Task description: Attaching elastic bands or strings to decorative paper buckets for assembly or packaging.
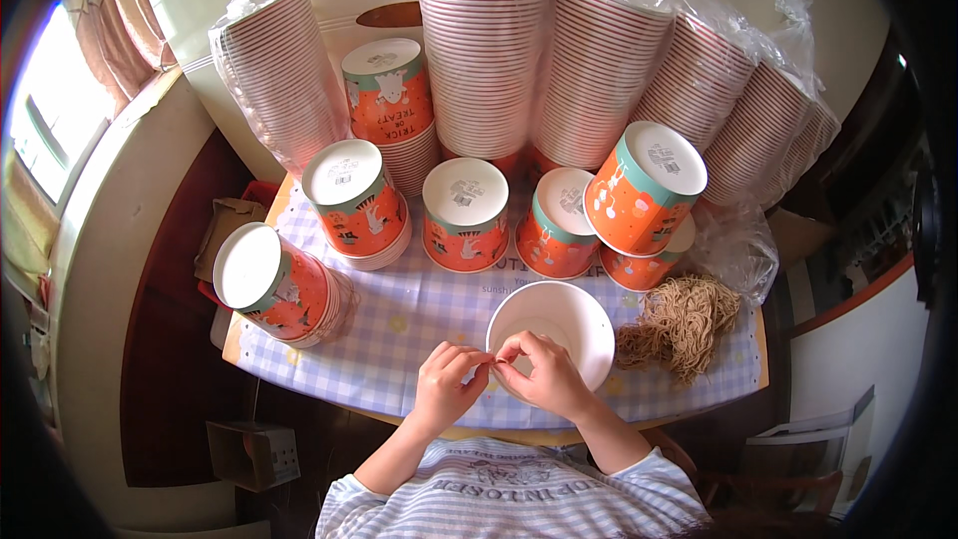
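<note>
A white paper bucket point(584, 329) stands mouth up near the table's front edge, its pale inside showing. Over its near left rim, my left hand point(447, 386) and my right hand point(548, 375) meet with thumbs and fingertips pinched together. Whatever lies between the fingertips is too small to make out. Just right of the bucket sits a tangled heap of brown twine point(691, 324). Behind it are several upturned orange and green printed buckets, including one in the middle point(466, 240) and one tilted atop another point(639, 210) on the right.
Tall bucket stacks point(484, 60) in clear plastic line the table's back. Another wrapped stack point(274, 70) leans at the far left. A nested pile of printed buckets point(299, 289) is at the left edge. The table has a checked cloth point(399, 324). An open box point(252, 454) sits below left.
</note>
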`<state>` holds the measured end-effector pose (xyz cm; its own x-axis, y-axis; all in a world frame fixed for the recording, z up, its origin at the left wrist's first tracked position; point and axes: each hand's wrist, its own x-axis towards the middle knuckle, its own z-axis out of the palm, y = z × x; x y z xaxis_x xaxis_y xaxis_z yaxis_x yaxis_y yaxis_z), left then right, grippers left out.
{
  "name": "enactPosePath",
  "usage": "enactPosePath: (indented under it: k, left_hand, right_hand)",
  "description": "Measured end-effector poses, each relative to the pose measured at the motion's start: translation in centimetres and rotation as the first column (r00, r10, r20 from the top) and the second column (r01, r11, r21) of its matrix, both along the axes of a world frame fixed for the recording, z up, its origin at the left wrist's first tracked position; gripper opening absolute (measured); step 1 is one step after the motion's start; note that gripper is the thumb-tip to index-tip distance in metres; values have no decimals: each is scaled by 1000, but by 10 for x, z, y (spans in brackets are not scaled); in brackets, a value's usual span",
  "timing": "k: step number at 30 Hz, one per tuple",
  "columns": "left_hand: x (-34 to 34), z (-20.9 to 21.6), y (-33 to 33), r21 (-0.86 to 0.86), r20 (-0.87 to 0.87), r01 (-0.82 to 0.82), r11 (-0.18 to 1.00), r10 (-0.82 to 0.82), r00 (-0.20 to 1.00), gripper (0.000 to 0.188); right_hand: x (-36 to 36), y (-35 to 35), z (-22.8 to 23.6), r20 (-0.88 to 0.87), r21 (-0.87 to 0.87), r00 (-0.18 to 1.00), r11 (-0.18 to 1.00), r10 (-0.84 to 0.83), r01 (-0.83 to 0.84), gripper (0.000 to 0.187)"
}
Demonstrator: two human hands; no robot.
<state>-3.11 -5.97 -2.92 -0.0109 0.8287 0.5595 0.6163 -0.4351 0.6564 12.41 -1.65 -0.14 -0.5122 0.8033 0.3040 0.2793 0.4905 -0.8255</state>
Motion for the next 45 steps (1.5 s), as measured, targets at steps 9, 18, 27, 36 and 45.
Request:
enactPosePath:
  k: [9,18,27,36,45]
  left_hand:
    - [-1,6,-6,-227,174,22,974,18,985,16]
    - [-8,-9,-6,-372,729,420,828,-19,684,7]
    - [-15,-4,-8,-259,966,761,595,178,190,8]
    - [-14,-6,-6,-260,961,779,571,227,155,6]
    - [-14,-4,-6,-276,953,798,536,263,153,6]
  right_hand:
    - [1,1,1,10,4,1000,1000,-7,7,17]
    - [3,2,-1,39,66,999,998,-9,6,15]
    - [7,-1,1,-147,-209,988,975,45,-76,15]
    - [9,-2,4,-69,-74,987,986,143,-148,17]
    - [4,-4,0,-81,172,993,983,83,-68,20]
